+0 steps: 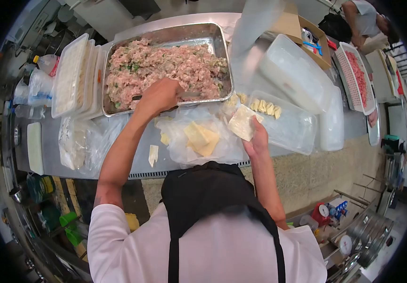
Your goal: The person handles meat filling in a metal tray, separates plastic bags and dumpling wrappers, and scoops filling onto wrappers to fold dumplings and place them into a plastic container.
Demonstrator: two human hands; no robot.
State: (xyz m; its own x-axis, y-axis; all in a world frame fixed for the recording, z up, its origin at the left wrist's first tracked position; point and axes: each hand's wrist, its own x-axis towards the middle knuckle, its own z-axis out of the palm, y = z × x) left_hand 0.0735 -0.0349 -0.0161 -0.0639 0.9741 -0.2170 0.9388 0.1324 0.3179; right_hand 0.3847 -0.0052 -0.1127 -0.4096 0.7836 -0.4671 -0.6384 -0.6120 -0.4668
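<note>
My left hand (162,94) is closed around a dark-handled tool with a flat metal blade (190,94), at the near edge of a metal tray (228,61). Pinkish minced meat (165,66) flecked with green fills much of that tray. Between the fingers and thumb of my right hand (258,140) is a pale yellow dumpling wrapper (242,122), held flat. More square wrappers (202,139) lie on crumpled clear plastic in front of me. Several folded dumplings (265,108) sit in a row in a clear plastic container (290,129) beside my right hand.
Stacked lidded containers (71,78) stand left of the tray, near plastic bags (78,141). Large translucent bins (297,70) and a white basket of meat (354,78) are on the right. A blurred sleeve (257,19) reaches over the table; another person (366,21) stands far right.
</note>
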